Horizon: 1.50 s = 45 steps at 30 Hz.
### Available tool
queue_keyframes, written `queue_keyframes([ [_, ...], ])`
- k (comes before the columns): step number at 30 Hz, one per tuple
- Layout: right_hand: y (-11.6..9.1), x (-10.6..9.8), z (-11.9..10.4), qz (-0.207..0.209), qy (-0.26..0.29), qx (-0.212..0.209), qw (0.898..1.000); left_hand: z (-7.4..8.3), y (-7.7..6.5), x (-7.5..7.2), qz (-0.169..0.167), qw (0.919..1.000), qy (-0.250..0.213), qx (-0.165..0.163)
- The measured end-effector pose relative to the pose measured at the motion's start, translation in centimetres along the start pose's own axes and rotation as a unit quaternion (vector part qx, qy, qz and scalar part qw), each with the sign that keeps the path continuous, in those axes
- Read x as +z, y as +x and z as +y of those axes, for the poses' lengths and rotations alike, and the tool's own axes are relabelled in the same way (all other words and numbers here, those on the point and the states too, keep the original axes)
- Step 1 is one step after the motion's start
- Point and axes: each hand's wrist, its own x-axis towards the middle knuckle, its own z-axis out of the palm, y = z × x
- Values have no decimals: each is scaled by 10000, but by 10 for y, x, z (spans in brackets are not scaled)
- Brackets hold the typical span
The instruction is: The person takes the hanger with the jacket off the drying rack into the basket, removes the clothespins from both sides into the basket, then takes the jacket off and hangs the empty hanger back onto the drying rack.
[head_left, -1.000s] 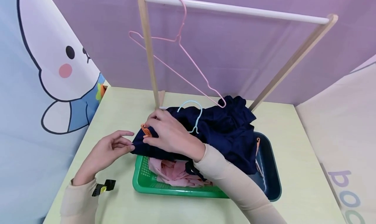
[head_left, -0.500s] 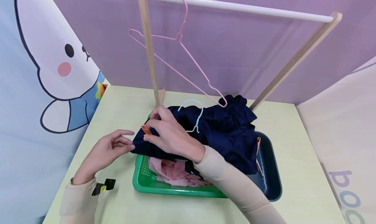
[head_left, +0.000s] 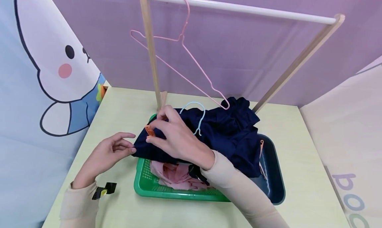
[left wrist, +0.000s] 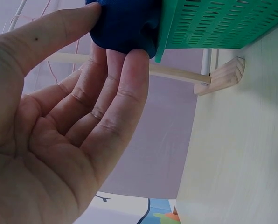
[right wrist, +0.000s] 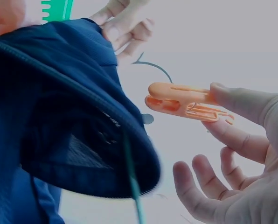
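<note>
A navy blue garment (head_left: 232, 141) with a zip edge lies over a green basket (head_left: 179, 196) and a dark blue tray (head_left: 276, 175). My left hand (head_left: 104, 156) pinches its left corner between thumb and finger; the left wrist view shows the cloth (left wrist: 125, 25) at the fingertips. Between thumb and forefinger, my right hand (head_left: 179, 136) holds an orange clothespin (right wrist: 181, 100), apart from the cloth in the right wrist view. The light blue hook of a hanger (head_left: 204, 115) sticks up from the garment. Another orange clothespin (head_left: 261, 148) is at the garment's right edge.
Behind stands a rack with a white rail (head_left: 238, 9) and wooden posts (head_left: 151, 55). A pink hanger (head_left: 197, 63) hangs from the rail. Pink cloth (head_left: 176, 176) lies in the green basket. The pale table (head_left: 304, 155) meets walls at its back and sides.
My right hand has shifted slightly up and right, with the clothespin still pinched. The left hand keeps its hold on the garment's corner, nearly unmoved.
</note>
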Motion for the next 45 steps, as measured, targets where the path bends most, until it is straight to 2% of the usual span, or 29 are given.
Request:
queue_keyframes([
  [7,-12,-26,-10,109,61,132,9998,0,0,0,5,10000,51,-22],
  [15,-38,-64,-10,506,94,11,9987,0,-2,0,30,10000,85,3],
  [24,-81,-104,9,892,-431,399,9943,0,-3,-1,26,10000,3,13],
  [30,-121,-125,31,992,-753,762,9893,-2,-3,-1,-38,9999,-143,23],
  [33,-145,-136,41,1023,-924,1274,9822,-2,-3,-1,-40,9999,-151,38],
  [38,-183,-145,53,1181,-1145,2177,9620,-4,-2,-1,-45,9999,-122,68],
  [42,-214,-148,64,1349,-1246,2873,9401,-6,-2,-1,-71,9998,-151,113],
  [45,-235,-148,74,1315,-1308,3443,9203,-7,-1,-1,-79,9997,-176,137],
])
